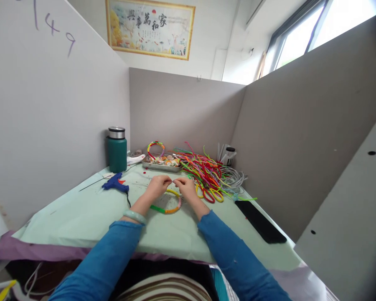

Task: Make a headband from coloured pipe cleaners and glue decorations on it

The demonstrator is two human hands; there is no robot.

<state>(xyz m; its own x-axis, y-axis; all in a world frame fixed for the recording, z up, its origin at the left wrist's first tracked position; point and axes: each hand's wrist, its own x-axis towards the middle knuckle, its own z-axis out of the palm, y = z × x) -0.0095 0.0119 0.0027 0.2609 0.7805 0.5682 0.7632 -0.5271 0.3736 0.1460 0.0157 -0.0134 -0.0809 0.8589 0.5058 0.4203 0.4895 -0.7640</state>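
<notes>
My left hand [157, 186] and my right hand [186, 188] meet over the table, thumbs and forefingers pinched almost tip to tip. Whatever sits between the fingertips is too small to make out. Just below them lies a ring wrapped in coloured fuzzy stems [165, 210], with green, orange, pink and yellow sections; my left hand and wrist hide part of it. Beyond my right hand spreads a tangled heap of coloured pipe cleaners [203, 169]. Several red and yellow loops [217, 195] stick out from its near edge.
Left of my hands lies a blue glue gun [115, 182] with its cord. Behind it stands a green bottle [117, 154]. A metal tray [163, 168] of small pieces holds another coloured ring [156, 144]. Grey coiled wire [235, 177] and a black phone-like slab [260, 221] lie right.
</notes>
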